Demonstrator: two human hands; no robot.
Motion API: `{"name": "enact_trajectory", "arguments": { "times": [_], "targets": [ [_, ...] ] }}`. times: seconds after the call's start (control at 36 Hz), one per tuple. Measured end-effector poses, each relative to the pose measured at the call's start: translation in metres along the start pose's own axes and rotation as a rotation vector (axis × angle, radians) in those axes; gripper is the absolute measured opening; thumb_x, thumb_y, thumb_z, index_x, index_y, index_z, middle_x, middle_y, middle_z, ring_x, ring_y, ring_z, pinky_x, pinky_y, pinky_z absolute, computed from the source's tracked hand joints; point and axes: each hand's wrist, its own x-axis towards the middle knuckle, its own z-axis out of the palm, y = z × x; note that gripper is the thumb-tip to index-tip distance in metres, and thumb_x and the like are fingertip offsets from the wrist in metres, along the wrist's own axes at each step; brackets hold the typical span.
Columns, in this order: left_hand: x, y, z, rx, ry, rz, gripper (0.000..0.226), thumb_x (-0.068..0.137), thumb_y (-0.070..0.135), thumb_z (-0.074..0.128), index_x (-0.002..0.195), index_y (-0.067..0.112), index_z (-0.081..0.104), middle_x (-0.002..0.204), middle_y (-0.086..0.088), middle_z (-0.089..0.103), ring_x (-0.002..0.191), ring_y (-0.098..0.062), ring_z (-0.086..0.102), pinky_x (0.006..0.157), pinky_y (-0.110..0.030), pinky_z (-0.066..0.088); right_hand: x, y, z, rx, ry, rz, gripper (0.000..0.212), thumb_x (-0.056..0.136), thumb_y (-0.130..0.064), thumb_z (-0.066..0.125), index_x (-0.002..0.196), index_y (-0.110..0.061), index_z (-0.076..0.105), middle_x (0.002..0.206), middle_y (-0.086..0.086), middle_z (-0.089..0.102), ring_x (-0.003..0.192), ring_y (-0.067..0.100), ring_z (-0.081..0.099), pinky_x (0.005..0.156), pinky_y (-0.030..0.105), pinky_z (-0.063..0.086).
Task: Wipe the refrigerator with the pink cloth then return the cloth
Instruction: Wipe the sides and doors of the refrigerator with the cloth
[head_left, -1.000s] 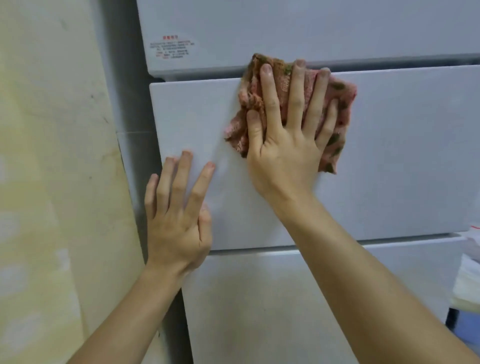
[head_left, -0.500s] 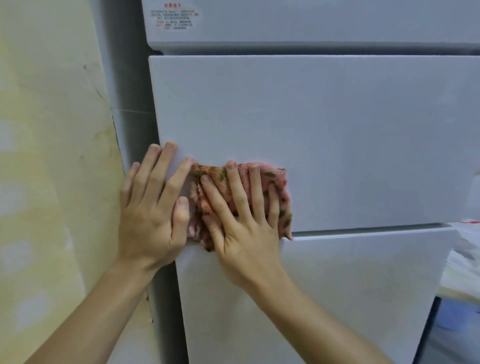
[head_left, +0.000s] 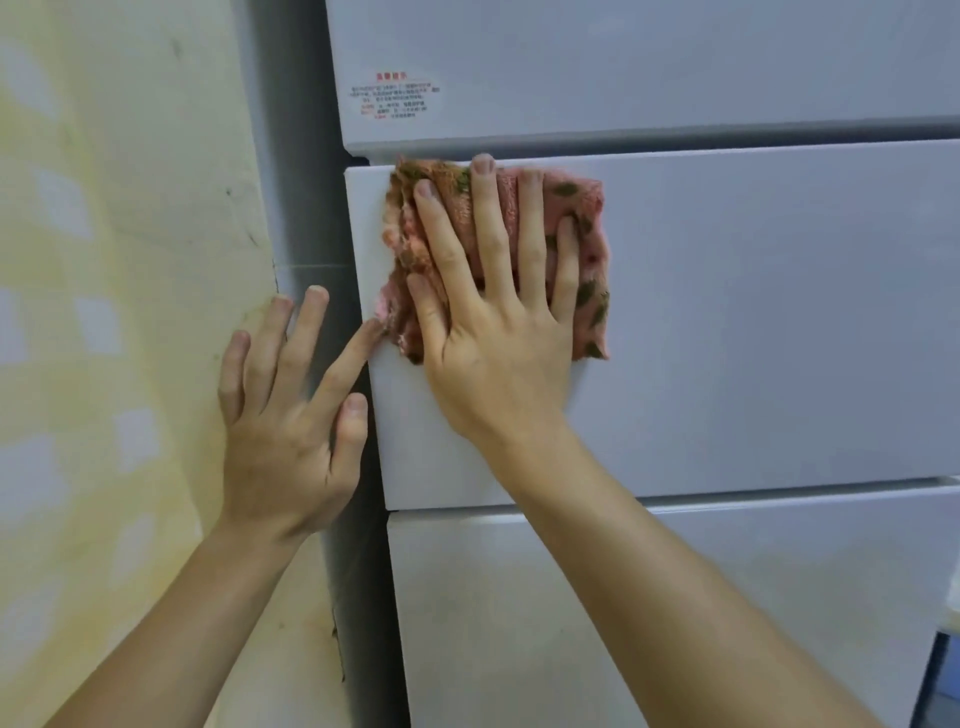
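The left hand was open, fingers spread and straight, holding nothing. Its index tip reached the left edge of the fridge, just beside the lower corner of the cloth. The right hand lay flat with fingers spread, pressing the cloth against the top left corner of the middle door. The cloth was pink with green specks and bunched under the fingers. A sticker with red print sat on the upper door. A yellowish wall stood to the left.

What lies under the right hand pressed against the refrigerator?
The pink cloth, spread flat between the right hand and the middle door. The door surface behind the cloth is covered.
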Motion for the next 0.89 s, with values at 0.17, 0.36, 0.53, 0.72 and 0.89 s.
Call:
{"name": "enact_trajectory", "arguments": {
  "times": [0.17,0.36,0.53,0.72,0.89],
  "targets": [
    [-0.011,-0.011,0.008,-0.009,-0.004,-0.143,0.061,0.106,0.028,0.033,0.166,0.019,0.027,0.174,-0.012,0.020,0.163,-0.031,0.013,0.130,-0.058,0.009,-0.099,-0.005,-0.004,0.017,-0.188,-0.130,0.059,0.111,-0.043,0.044,0.166,-0.032,0.026,0.176,0.002,0.014,0.163,0.029,0.007,0.131,0.049,-0.001],
    [-0.013,-0.017,0.009,-0.052,-0.038,-0.135,0.066,0.103,0.023,0.036,0.167,0.013,0.020,0.176,-0.008,0.011,0.164,-0.027,0.007,0.132,-0.054,0.003,-0.132,0.004,-0.010,-0.027,-0.292,-0.243,0.058,0.110,-0.050,0.043,0.165,-0.041,0.027,0.176,-0.005,0.016,0.163,0.024,0.011,0.131,0.046,0.000],
    [-0.011,-0.014,0.011,-0.082,0.000,-0.162,0.067,0.100,0.019,0.036,0.165,0.010,0.025,0.175,-0.011,0.019,0.163,-0.029,0.013,0.131,-0.058,0.008,-0.048,-0.014,-0.001,0.028,-0.181,-0.206,0.055,0.113,-0.052,0.032,0.165,-0.035,0.029,0.175,0.003,0.017,0.163,0.029,0.008,0.131,0.046,-0.004],
    [-0.010,-0.007,0.008,-0.129,0.013,-0.190,0.066,0.100,0.018,0.037,0.165,0.007,0.025,0.174,-0.015,0.021,0.163,-0.031,0.014,0.130,-0.060,0.007,-0.018,-0.028,0.006,0.056,-0.102,-0.103,0.054,0.114,-0.048,0.033,0.165,-0.030,0.032,0.174,0.006,0.023,0.162,0.031,0.014,0.132,0.051,0.003],
    [-0.026,0.017,0.007,-0.149,0.009,-0.206,0.061,0.105,0.024,0.029,0.164,0.009,0.028,0.172,-0.016,0.025,0.162,-0.034,0.016,0.130,-0.060,0.008,-0.083,-0.026,0.000,0.072,-0.148,-0.114,0.052,0.114,-0.047,0.034,0.163,-0.030,0.036,0.173,0.003,0.025,0.162,0.028,0.016,0.132,0.048,0.006]
  ]
}}
